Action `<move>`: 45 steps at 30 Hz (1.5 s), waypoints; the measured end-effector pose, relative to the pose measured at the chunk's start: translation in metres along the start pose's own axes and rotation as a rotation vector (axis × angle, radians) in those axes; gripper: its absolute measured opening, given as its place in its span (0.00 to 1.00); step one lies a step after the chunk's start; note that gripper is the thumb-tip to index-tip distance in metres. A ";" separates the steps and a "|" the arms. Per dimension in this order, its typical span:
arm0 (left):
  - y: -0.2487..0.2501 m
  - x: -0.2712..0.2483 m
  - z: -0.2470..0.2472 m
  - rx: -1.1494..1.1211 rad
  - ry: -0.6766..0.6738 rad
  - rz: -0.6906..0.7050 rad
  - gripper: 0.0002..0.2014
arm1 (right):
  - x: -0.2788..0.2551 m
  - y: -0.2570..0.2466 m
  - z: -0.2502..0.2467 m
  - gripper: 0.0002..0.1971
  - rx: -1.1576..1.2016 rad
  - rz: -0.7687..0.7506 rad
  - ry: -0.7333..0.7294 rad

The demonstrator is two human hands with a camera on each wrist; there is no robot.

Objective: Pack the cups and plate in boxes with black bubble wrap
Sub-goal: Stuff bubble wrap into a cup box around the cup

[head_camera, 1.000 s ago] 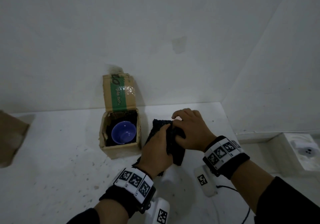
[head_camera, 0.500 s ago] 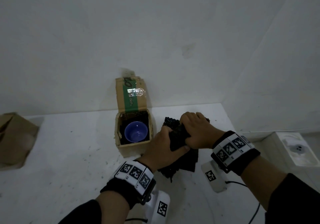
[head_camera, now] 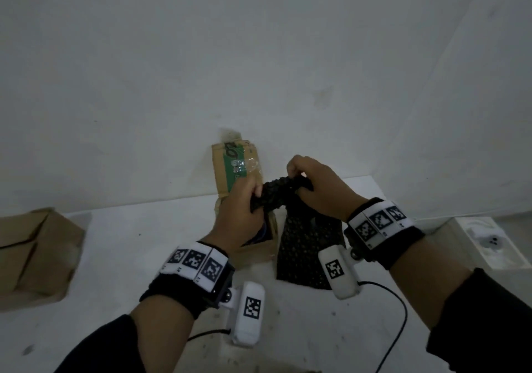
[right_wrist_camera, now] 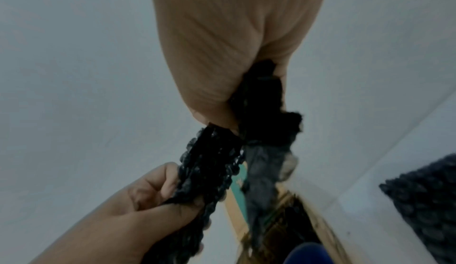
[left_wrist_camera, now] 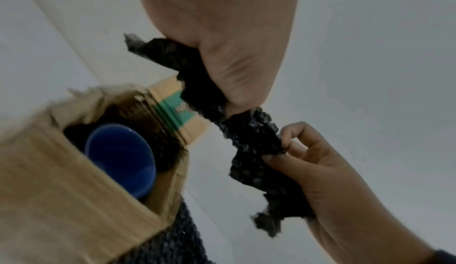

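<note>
Both hands hold one crumpled piece of black bubble wrap (head_camera: 276, 197) in the air, stretched between them. My left hand (head_camera: 244, 197) grips its left end above the open cardboard box (head_camera: 256, 253). My right hand (head_camera: 305, 185) pinches the right end. A blue cup (left_wrist_camera: 121, 157) stands in that box on black wrap lining; my left hand hides it in the head view. More black bubble wrap (head_camera: 305, 254) lies flat on the table right of the box. No plate is in view.
The box's upright flap (head_camera: 233, 168) with green tape leans at the back wall. A second cardboard box (head_camera: 34, 254) sits at the table's left edge. A white object (head_camera: 486, 240) lies beyond the table's right edge. Cables trail near the front.
Both hands have lifted a piece of bubble wrap off the stack and drawn it out between them, over towards the box. The blue cup is now hidden behind my left hand.
</note>
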State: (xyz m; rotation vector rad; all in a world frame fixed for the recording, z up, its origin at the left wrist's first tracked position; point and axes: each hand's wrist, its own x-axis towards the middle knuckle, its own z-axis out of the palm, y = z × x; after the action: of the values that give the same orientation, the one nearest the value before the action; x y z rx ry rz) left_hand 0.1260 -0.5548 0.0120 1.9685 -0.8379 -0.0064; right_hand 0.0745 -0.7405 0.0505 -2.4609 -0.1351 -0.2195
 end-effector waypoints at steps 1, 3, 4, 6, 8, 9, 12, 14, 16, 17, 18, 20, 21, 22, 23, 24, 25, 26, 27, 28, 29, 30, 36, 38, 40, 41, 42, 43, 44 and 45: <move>-0.008 0.001 -0.009 0.061 0.014 0.009 0.22 | 0.004 -0.004 0.009 0.17 0.005 -0.006 0.041; -0.021 0.002 -0.023 0.198 0.058 -0.013 0.20 | 0.010 -0.012 0.027 0.15 -0.019 0.010 0.091; -0.028 0.003 -0.029 0.260 0.074 -0.027 0.17 | 0.013 -0.015 0.038 0.13 -0.049 0.027 0.110; -0.042 0.006 -0.035 0.363 0.064 -0.020 0.14 | 0.015 -0.022 0.059 0.09 -0.174 0.060 0.136; -0.058 0.008 -0.036 0.447 -0.015 0.021 0.13 | 0.016 -0.027 0.078 0.07 -0.315 0.098 0.147; -0.066 0.008 -0.035 0.472 -0.067 0.032 0.14 | 0.015 -0.029 0.086 0.06 -0.369 0.132 0.117; -0.083 0.001 -0.028 0.489 -0.172 0.054 0.17 | 0.012 -0.032 0.108 0.04 -0.528 0.249 -0.022; -0.089 -0.006 -0.023 0.517 -0.202 0.068 0.20 | 0.009 -0.038 0.118 0.09 -0.606 0.317 -0.135; -0.096 -0.011 -0.019 0.485 -0.212 0.065 0.22 | 0.006 -0.044 0.128 0.08 -0.717 0.372 -0.186; -0.099 -0.014 -0.016 0.447 -0.203 0.067 0.22 | 0.005 -0.048 0.132 0.07 -0.750 0.400 -0.220; -0.103 -0.018 -0.013 0.404 -0.179 0.067 0.22 | 0.002 -0.049 0.137 0.10 -0.789 0.425 -0.251; -0.105 -0.023 -0.009 0.293 -0.120 0.028 0.24 | 0.003 -0.052 0.143 0.18 -0.885 0.431 -0.276; -0.105 -0.025 -0.007 0.203 -0.086 -0.024 0.26 | 0.006 -0.055 0.145 0.21 -0.921 0.441 -0.309; -0.105 -0.027 -0.006 0.071 -0.057 -0.095 0.29 | 0.009 -0.056 0.149 0.23 -0.919 0.452 -0.326; -0.102 -0.028 -0.007 -0.096 -0.039 -0.181 0.32 | 0.013 -0.058 0.152 0.25 -0.899 0.471 -0.351; -0.101 -0.027 -0.007 -0.259 -0.023 -0.273 0.34 | 0.015 -0.060 0.155 0.26 -0.870 0.503 -0.365; -0.100 -0.026 -0.008 -0.389 -0.026 -0.364 0.35 | 0.016 -0.062 0.158 0.28 -0.847 0.533 -0.373; -0.099 -0.024 -0.009 -0.482 -0.041 -0.436 0.34 | 0.017 -0.062 0.161 0.29 -0.821 0.566 -0.362; -0.097 -0.024 -0.011 -0.531 -0.050 -0.482 0.32 | 0.018 -0.063 0.165 0.30 -0.781 0.598 -0.345; -0.096 -0.023 -0.012 -0.553 -0.058 -0.495 0.29 | 0.019 -0.065 0.167 0.32 -0.729 0.642 -0.312; -0.093 -0.024 -0.015 -0.558 -0.072 -0.494 0.28 | 0.020 -0.067 0.169 0.33 -0.665 0.694 -0.281; -0.093 -0.024 -0.016 -0.567 -0.082 -0.489 0.27 | 0.022 -0.067 0.171 0.33 -0.595 0.743 -0.249; -0.081 -0.021 -0.025 -0.678 -0.116 -0.549 0.24 | 0.033 -0.060 0.152 0.42 -0.330 0.838 -0.277; -0.071 -0.021 -0.028 -0.731 -0.130 -0.547 0.22 | 0.035 -0.057 0.143 0.41 -0.321 0.825 -0.325; -0.065 -0.021 -0.029 -0.784 -0.130 -0.559 0.22 | 0.037 -0.054 0.139 0.42 -0.344 0.817 -0.352; -0.064 -0.021 -0.029 -0.788 -0.125 -0.564 0.21 | 0.037 -0.053 0.138 0.43 -0.363 0.817 -0.368; -0.066 -0.021 -0.029 -0.788 -0.119 -0.565 0.21 | 0.038 -0.052 0.136 0.42 -0.382 0.811 -0.390; -0.070 -0.023 -0.028 -0.790 -0.110 -0.571 0.21 | 0.039 -0.051 0.137 0.41 -0.400 0.797 -0.415; -0.071 -0.024 -0.028 -0.792 -0.111 -0.580 0.21 | 0.040 -0.050 0.136 0.37 -0.415 0.762 -0.434; -0.074 -0.025 -0.028 -0.786 -0.119 -0.586 0.22 | 0.043 -0.048 0.136 0.33 -0.418 0.729 -0.449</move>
State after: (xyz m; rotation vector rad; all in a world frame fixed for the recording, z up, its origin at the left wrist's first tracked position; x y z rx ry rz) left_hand 0.1574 -0.4972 -0.0386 1.3904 -0.2265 -0.6954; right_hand 0.1261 -0.6163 -0.0174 -2.7384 0.6716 0.6803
